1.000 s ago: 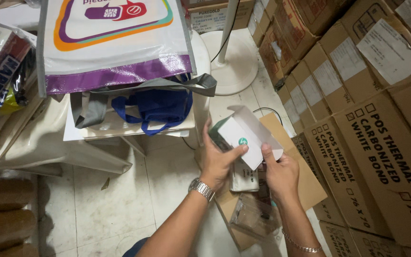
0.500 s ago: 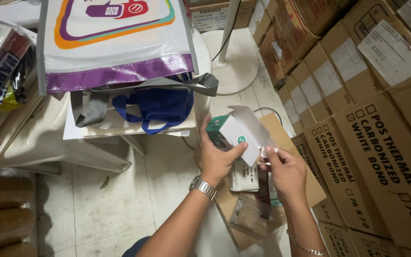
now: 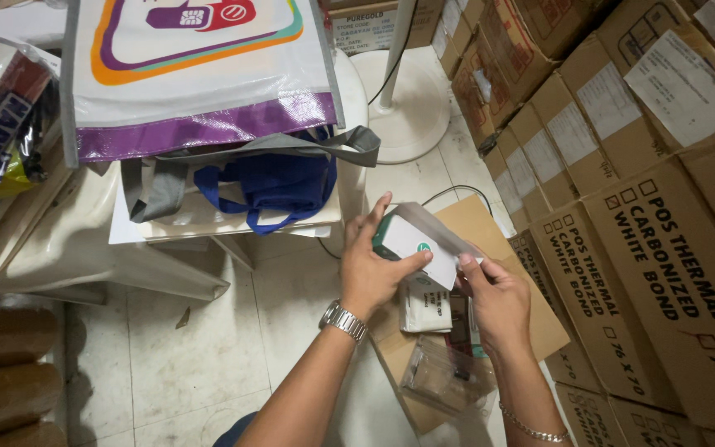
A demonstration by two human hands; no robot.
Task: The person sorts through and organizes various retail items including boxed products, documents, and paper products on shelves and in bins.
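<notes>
My left hand (image 3: 371, 266) grips a small white and green carton (image 3: 410, 244) from its left side, thumb across the white front face. My right hand (image 3: 496, 300) pinches the carton's lid flap at its right end, and the flap lies folded down over the top. Both hands hover above an open brown cardboard box (image 3: 531, 302) on the floor. Inside it lie a white packet (image 3: 426, 306) and a clear plastic bag (image 3: 447, 377). A metal watch sits on my left wrist and a thin chain on my right.
Stacked brown cartons (image 3: 664, 248) wall the right side. A white and purple tote bag (image 3: 200, 74) with blue and grey bags beneath rests on a white plastic chair (image 3: 84, 257) at the left. A white fan base (image 3: 407, 108) stands behind. Brown rolls (image 3: 2, 372) lie lower left.
The carton's lid flap, standing open before, is now folded down. My right hand moved from under the carton to its right end, and the carton tilted flatter.
</notes>
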